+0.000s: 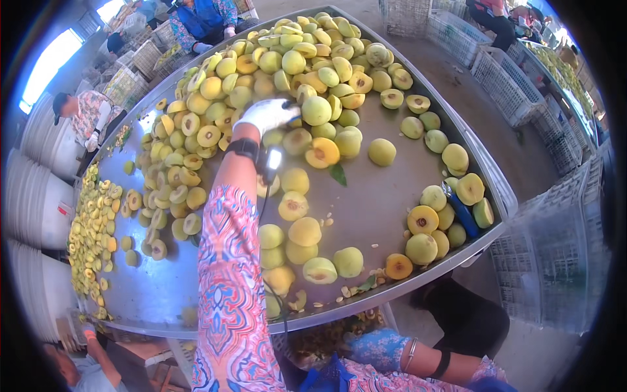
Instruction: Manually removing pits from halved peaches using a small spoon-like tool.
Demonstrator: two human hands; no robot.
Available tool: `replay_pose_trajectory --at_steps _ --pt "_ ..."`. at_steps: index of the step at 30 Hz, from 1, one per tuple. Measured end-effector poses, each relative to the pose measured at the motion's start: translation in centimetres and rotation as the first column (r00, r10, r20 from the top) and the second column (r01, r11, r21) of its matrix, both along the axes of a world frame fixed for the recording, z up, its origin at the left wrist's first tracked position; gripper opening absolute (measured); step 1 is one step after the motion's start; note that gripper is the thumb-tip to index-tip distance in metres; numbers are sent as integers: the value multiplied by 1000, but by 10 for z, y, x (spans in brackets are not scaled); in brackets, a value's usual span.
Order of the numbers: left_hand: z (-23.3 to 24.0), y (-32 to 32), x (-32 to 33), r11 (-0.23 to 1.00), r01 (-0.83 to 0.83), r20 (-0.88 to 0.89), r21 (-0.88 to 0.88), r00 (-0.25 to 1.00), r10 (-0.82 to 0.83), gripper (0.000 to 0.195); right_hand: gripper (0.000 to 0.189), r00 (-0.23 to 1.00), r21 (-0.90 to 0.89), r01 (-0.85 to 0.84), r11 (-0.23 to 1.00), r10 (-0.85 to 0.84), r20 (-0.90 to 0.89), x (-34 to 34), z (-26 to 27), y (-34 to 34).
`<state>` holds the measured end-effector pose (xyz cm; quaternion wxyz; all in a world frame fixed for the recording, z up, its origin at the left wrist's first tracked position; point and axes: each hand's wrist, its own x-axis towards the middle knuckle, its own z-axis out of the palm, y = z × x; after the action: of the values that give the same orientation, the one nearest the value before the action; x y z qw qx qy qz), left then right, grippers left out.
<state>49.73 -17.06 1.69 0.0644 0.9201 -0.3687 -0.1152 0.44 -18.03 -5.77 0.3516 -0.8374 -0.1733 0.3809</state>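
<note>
My left hand [267, 115], in a white glove with dark fingertips, reaches into a heap of yellow-green stone fruit [289, 61], apparently peaches. Its fingertips are against a whole fruit [316, 110]; whether they grip anything is hidden. A black watch [242, 148] is on that wrist, beside a small device with a lit face [272, 159]. Below the table's near edge, my right hand [353, 343] is blurred, with a blue floral cover [379, 349] behind it. It is over a container of fruit scraps [333, 333]. Whether it holds something I cannot tell.
The metal table [372, 206] has a raised rim. Cut halves [422, 219] and a blue-handled tool [463, 210] lie at its right corner. Small cut pieces [93, 230] cover the left end. Co-workers [95, 117] sit around; plastic crates [509, 88] stand beyond.
</note>
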Motion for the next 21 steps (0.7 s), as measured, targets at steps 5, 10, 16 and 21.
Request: replay_pose_trajectory --at_steps 5,10,16,21 --pt "8 3 -70 990 135 -156 46 980 -127 74 31 997 -4 -36 999 36 73 5 15 2" --pt "21 15 -139 962 212 -206 172 963 -175 54 30 936 -12 -185 983 180 304 -7 5 8" --pt "7 39 -212 963 269 -96 17 959 -266 55 39 839 -33 -262 964 245 485 -2 29 -6" --pt "3 64 -246 936 217 -44 -279 970 -239 42 35 906 336 54 940 -187 379 -6 21 -14"
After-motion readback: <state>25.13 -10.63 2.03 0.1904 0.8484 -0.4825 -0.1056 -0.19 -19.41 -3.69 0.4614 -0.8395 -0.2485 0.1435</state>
